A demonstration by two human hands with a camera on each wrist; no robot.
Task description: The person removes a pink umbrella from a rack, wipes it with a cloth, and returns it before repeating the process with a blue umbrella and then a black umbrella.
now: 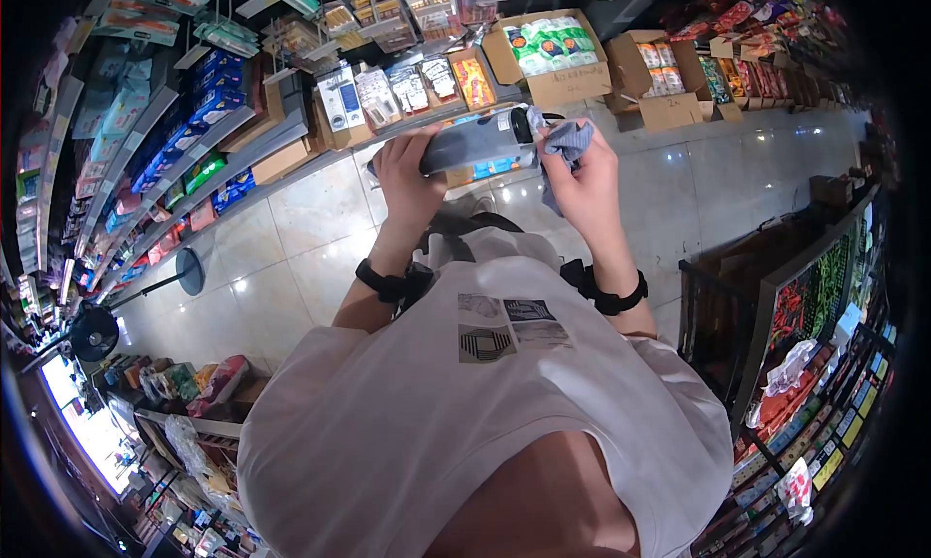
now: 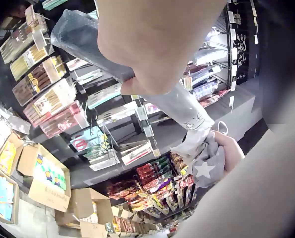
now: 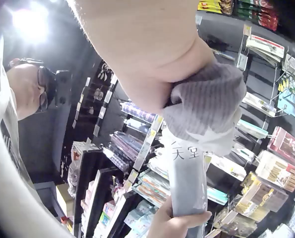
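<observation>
A long grey package in a clear sleeve (image 1: 472, 143) is held across the body, dark grey at one end and paler at the other, with printed characters near the pale end (image 3: 187, 171). My left hand (image 1: 407, 175) grips its darker part, thumb and fingers curled round it. At the pale end, my right hand (image 1: 587, 185) pinches a crumpled grey ribbed cloth (image 1: 567, 143), which lies against that end. A white star shows on the cloth (image 2: 207, 166) in the left wrist view. A thin loop (image 2: 223, 128) stands out beside the cloth.
Shelves of hanging packets (image 1: 339, 20) and open cardboard boxes (image 1: 669, 112) line the far side. Tiled floor (image 1: 659, 185) lies below the hands. A rack with trays (image 1: 766, 316) stands at the right, and a fan (image 1: 94, 331) at the left.
</observation>
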